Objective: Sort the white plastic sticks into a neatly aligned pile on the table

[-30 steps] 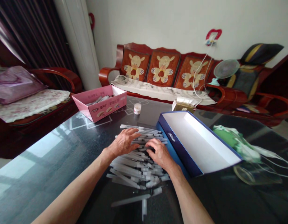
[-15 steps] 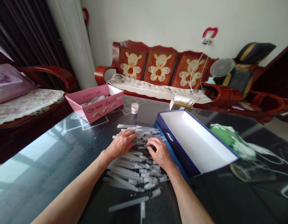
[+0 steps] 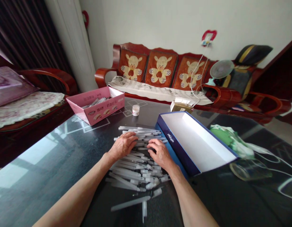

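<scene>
Many translucent white pens (image 3: 126, 172), with caps toward the right, lie in a loose pile on a dark glossy table (image 3: 89, 164). My left hand (image 3: 124, 145) rests over the upper left of the pile, fingers lying across the pens and thumb apart from them. Opposite it, my right hand (image 3: 159, 152) hovers or rests at the pile's right side, fingers bent and thumb spread away. Between the two hands a few pens show, with nothing visibly gripped. Exact fingertip contact is hard to make out. One pen (image 3: 130, 203) lies separately near the front, beside a short piece (image 3: 144, 209).
A pink box (image 3: 98, 108) holding more pens stands at the back left. Near it is a small white jar (image 3: 136, 110). A blue box with white inside (image 3: 198, 138) sits right of the pile. Farther right lie a green-white bag (image 3: 223, 138), a transparent container (image 3: 247, 170) and cables.
The view has shifted slightly. Both hands stay over the pile in nearly the same places, with the right hand's fingers moved a little. The pens look almost unchanged.
</scene>
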A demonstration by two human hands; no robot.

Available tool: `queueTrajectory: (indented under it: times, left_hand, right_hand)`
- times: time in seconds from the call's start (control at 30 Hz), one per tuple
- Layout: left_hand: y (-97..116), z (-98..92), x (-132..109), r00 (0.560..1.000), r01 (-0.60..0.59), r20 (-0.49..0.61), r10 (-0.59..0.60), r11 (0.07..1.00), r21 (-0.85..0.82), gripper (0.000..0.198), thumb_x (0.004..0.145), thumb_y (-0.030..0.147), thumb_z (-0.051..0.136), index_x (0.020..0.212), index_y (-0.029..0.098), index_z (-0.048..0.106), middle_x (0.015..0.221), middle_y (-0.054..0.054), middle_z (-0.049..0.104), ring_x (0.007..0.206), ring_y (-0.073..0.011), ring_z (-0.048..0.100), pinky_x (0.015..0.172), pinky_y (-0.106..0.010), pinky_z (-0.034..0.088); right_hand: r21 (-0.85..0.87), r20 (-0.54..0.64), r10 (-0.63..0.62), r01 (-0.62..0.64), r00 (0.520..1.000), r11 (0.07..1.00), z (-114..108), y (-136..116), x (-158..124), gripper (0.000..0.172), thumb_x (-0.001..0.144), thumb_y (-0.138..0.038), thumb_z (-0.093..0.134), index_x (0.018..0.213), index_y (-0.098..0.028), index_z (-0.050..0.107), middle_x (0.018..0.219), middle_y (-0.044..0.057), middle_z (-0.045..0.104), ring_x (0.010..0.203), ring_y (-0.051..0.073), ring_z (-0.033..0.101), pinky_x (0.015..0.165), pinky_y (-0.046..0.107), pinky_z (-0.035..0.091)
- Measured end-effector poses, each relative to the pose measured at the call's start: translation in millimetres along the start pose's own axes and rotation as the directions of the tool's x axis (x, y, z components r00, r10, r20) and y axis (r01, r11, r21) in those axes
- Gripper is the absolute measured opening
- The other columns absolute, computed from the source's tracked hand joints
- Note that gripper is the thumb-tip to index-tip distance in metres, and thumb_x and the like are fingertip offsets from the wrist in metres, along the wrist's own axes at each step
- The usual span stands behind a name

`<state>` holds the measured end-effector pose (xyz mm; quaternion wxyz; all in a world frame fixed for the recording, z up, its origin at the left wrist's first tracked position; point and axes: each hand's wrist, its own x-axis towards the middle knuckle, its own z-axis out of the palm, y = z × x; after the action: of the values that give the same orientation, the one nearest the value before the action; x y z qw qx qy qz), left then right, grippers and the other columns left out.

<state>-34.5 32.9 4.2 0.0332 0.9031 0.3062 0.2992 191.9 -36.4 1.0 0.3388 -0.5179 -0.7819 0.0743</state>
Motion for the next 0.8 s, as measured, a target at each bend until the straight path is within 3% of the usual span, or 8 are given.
queueTrajectory:
  times: [0.13, 0.23, 0.33, 0.4, 0.53, 0.67, 0.8]
  left_hand:
    - [3.2, -2.2, 2.4, 0.992, 0.002, -0.127, 0.000, 1.000, 0.016, 0.023, 0.091, 0.022, 0.045, 0.108, 0.018, 0.061, 0.113, -0.009, 0.062, 0.103, -0.0191, 0.059, 0.090, -0.033, 0.049]
    - [6.1, -5.5, 4.9, 0.954, 0.068, -0.296, -0.053, 0.997, 0.040, 0.023, 0.091, 0.022, 0.045, 0.107, 0.016, 0.060, 0.097, -0.007, 0.066, 0.090, -0.0166, 0.061, 0.082, -0.029, 0.050]
    - [8.8, -9.3, 5.1, 0.911, 0.140, -0.404, -0.081, 0.983, 0.119, 0.020, 0.090, 0.023, 0.048, 0.102, 0.016, 0.062, 0.077, -0.004, 0.066, 0.075, -0.0150, 0.061, 0.074, -0.027, 0.049]
    - [10.4, -11.0, 4.2, 0.904, 0.141, -0.423, -0.056, 0.975, 0.172, 0.018, 0.089, 0.022, 0.050, 0.100, 0.017, 0.063, 0.074, -0.002, 0.066, 0.071, -0.0139, 0.062, 0.071, -0.025, 0.048]
    - [14.4, -12.9, 2.9, 0.905, 0.113, -0.426, -0.009, 0.969, 0.219, 0.016, 0.088, 0.021, 0.052, 0.098, 0.019, 0.063, 0.067, 0.001, 0.066, 0.062, -0.0114, 0.061, 0.064, -0.022, 0.045]
    - [23.5, -17.3, 4.8, 0.915, 0.061, -0.402, 0.027, 0.977, 0.204, 0.015, 0.088, 0.021, 0.052, 0.098, 0.020, 0.063, 0.061, 0.003, 0.062, 0.056, -0.0105, 0.058, 0.061, -0.022, 0.043]
    - [41.7, -23.2, 9.2, 0.937, -0.023, -0.340, 0.073, 0.989, 0.149, 0.020, 0.089, 0.026, 0.049, 0.103, 0.017, 0.061, 0.066, -0.001, 0.062, 0.062, -0.0126, 0.058, 0.065, -0.025, 0.044]
  right_hand:
    - [-0.012, -0.009, -0.011, 0.011, 1.000, 1.000, -2.6, -5.1, 3.2, 0.016, 0.078, -0.010, 0.057, 0.087, -0.021, 0.064, 0.102, 0.007, 0.063, 0.098, 0.022, 0.058, 0.089, 0.038, 0.045]
    - [0.058, -0.157, 0.042, -0.033, 0.987, 0.998, -8.0, -9.5, 6.5, 0.014, 0.084, -0.013, 0.052, 0.092, -0.021, 0.061, 0.096, 0.006, 0.065, 0.093, 0.020, 0.060, 0.086, 0.035, 0.047]
    - [0.136, -0.388, 0.127, -0.080, 0.913, 0.988, -10.7, -15.7, 8.4, 0.013, 0.088, -0.020, 0.049, 0.095, -0.020, 0.060, 0.091, 0.006, 0.066, 0.085, 0.019, 0.062, 0.078, 0.031, 0.049]
    - [0.181, -0.480, 0.149, -0.069, 0.864, 0.981, -8.5, -20.6, 8.5, 0.014, 0.088, -0.023, 0.050, 0.098, -0.020, 0.059, 0.092, 0.007, 0.066, 0.084, 0.018, 0.062, 0.075, 0.030, 0.050]
    - [0.393, -0.479, 0.265, -0.065, 0.837, 0.917, 1.3, -30.7, 8.9, 0.034, 0.086, -0.024, 0.054, 0.120, -0.020, 0.051, 0.099, 0.008, 0.063, 0.085, 0.018, 0.063, 0.073, 0.029, 0.053]
    - [0.667, -0.388, 0.411, -0.056, 0.825, 0.743, 3.3, -38.8, 11.3, 0.066, 0.081, -0.023, 0.060, 0.139, -0.025, 0.028, 0.101, 0.005, 0.058, 0.084, 0.015, 0.062, 0.071, 0.028, 0.055]
    - [0.826, -0.279, 0.516, -0.072, 0.810, 0.559, -0.5, -44.3, 13.5, 0.079, 0.076, -0.025, 0.066, 0.141, -0.032, 0.021, 0.093, -0.002, 0.056, 0.071, 0.012, 0.062, 0.064, 0.027, 0.055]
